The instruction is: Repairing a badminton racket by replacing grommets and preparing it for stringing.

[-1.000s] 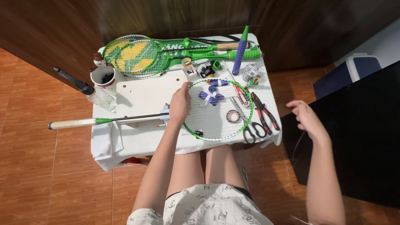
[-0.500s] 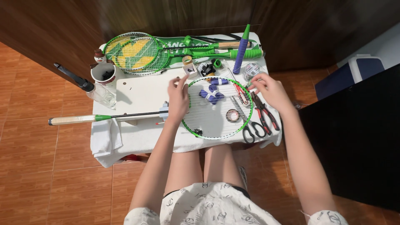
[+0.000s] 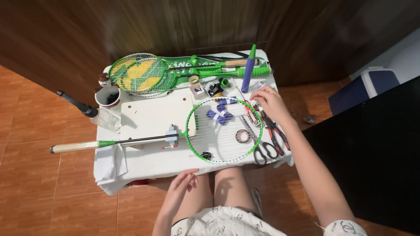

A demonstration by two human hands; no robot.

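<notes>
A green-framed badminton racket (image 3: 199, 150) lies across the white-covered table (image 3: 144, 164), its pale handle sticking out past the left edge. Its head is partly strung with vertical strings only. My right hand (image 3: 270, 101) rests at the head's upper right rim, fingers curled over small items there; whether it grips anything is unclear. My left hand (image 3: 183, 185) hangs open below the table's front edge, above my knee, holding nothing. Blue clips (image 3: 220, 114) and a tape roll (image 3: 242, 136) lie inside the racket head.
Other green rackets (image 3: 139, 74) lie along the far edge. A white cup (image 3: 108, 96), a white board (image 3: 155, 116), a blue grip stick (image 3: 249, 68), red-handled pliers (image 3: 273, 130) and black scissors (image 3: 262, 150) lie about. A dark cabinet (image 3: 372, 153) stands on the right.
My left hand left the racket head and dropped below the table's front edge. My right hand came in from the right and settled on the upper right rim.
</notes>
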